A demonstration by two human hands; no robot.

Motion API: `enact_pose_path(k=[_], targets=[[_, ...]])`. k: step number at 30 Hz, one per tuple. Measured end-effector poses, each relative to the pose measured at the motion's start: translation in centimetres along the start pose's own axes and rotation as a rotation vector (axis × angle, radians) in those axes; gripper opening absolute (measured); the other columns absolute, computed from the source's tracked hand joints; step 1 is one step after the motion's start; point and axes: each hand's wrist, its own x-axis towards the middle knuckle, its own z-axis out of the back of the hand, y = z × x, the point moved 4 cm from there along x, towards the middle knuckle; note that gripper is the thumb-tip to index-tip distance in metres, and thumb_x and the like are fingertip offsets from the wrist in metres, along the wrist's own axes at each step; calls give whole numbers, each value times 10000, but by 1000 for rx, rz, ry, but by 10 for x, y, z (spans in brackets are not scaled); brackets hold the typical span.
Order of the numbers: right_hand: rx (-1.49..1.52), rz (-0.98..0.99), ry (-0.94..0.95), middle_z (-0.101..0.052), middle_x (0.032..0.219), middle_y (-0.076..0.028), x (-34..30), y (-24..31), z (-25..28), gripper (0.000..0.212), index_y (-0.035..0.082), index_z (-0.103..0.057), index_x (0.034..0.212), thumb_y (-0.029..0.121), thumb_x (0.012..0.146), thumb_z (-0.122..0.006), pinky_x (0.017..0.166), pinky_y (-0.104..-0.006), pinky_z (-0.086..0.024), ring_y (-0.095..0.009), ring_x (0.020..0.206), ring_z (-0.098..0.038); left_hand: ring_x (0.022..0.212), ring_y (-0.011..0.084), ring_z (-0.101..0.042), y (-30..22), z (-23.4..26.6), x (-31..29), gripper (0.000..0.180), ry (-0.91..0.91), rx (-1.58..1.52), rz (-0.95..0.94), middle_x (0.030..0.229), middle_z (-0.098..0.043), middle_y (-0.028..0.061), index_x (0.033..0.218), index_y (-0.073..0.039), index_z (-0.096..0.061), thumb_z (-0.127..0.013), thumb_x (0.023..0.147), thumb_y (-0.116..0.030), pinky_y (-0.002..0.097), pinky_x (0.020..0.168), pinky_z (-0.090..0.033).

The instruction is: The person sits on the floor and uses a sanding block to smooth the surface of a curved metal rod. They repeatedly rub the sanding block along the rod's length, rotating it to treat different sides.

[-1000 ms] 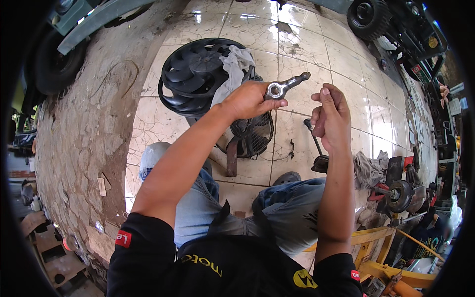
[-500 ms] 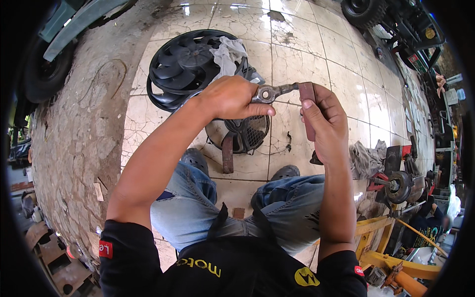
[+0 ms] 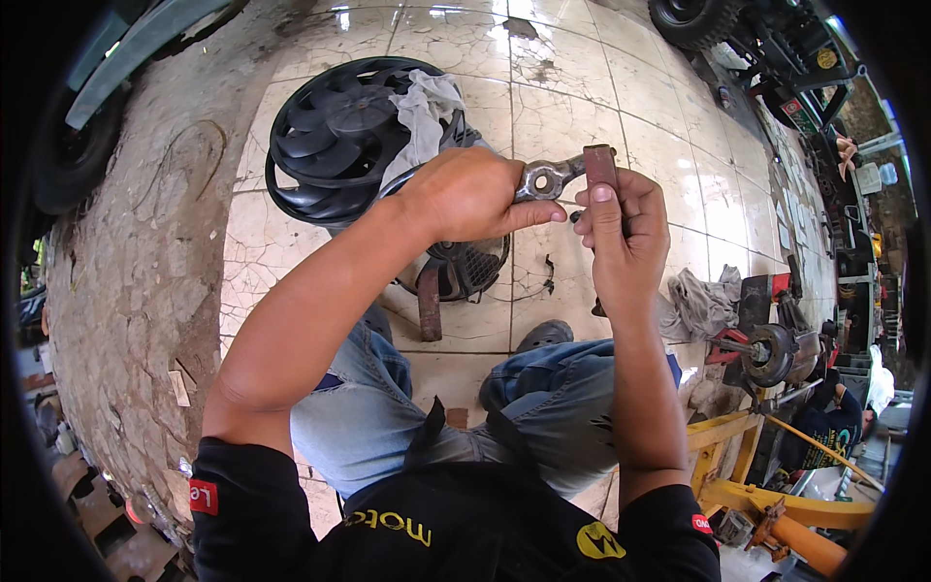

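Note:
My left hand (image 3: 465,196) is wrapped around a greasy metal lever (image 3: 567,171) with a round eye and a narrower arm pointing right. The rest of the lever is hidden in my fist. My right hand (image 3: 628,238) pinches a reddish-brown strip, like sandpaper (image 3: 600,167), between thumb and fingers. That strip is folded over the lever's far end. Beyond my left hand lies a large black fan (image 3: 320,145) with a pale crumpled rag (image 3: 427,112) on its rim. Below that hand sits a smaller black round part with mesh (image 3: 480,267), and another brown strip (image 3: 430,306) lies against it.
On the tiles lies a short black wire piece (image 3: 550,275). A grey rag (image 3: 700,303) and a hub-like round part (image 3: 771,354) are to the right, near a yellow metal frame (image 3: 795,504). Another person (image 3: 824,427) is at the far right. Vehicle wheels stand at both upper corners.
My right hand has shifted slightly up the strip's side, and the strip now folds over the lever's end. More of the lever's eye shows past my left hand. The view has shifted a little.

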Motion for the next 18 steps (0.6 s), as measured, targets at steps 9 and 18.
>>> enact_pose_path(k=[9, 18], targets=[[-47, -64, -21, -681, 831, -108, 3, 0, 8, 262, -34, -532, 1090, 168, 968, -644, 547, -225, -473, -87, 605, -582, 685, 409, -649, -15, 4, 8, 694, 103, 50, 26, 678, -647, 201, 724, -1, -656, -523, 898, -660, 479, 648, -528], [-235, 95, -113, -649, 737, -42, 7, -7, -1, 167, -4, -583, 1010, 131, 946, -657, 537, -215, -399, -42, 592, -501, 710, 401, -662, -15, 5, 4, 687, 115, 87, 51, 696, -661, 190, 745, -23, -674, -505, 895, -672, 477, 682, -538]])
